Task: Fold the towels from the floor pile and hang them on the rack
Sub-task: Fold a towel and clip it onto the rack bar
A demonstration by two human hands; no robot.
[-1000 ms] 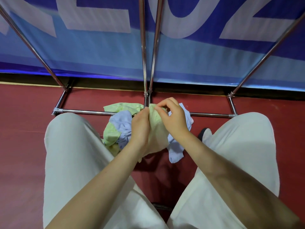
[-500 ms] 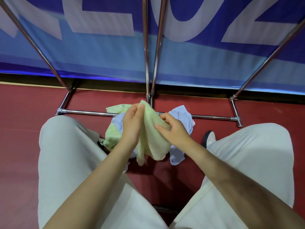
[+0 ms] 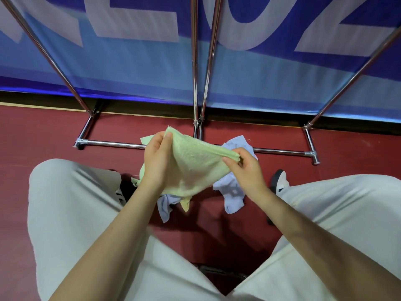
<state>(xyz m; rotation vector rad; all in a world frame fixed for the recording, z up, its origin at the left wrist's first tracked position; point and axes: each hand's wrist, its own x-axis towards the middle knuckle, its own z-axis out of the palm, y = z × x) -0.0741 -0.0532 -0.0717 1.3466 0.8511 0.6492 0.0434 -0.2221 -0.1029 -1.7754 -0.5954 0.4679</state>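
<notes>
The green towel (image 3: pixel 193 168) was held stretched between both hands above the floor pile (image 3: pixel 233 192). The left hand (image 3: pixel 157 161) pinched its upper left corner; the right hand (image 3: pixel 244 168) pinched its right corner. The towel sagged between them, in front of the rack (image 3: pixel 196 83) base bar.
</notes>
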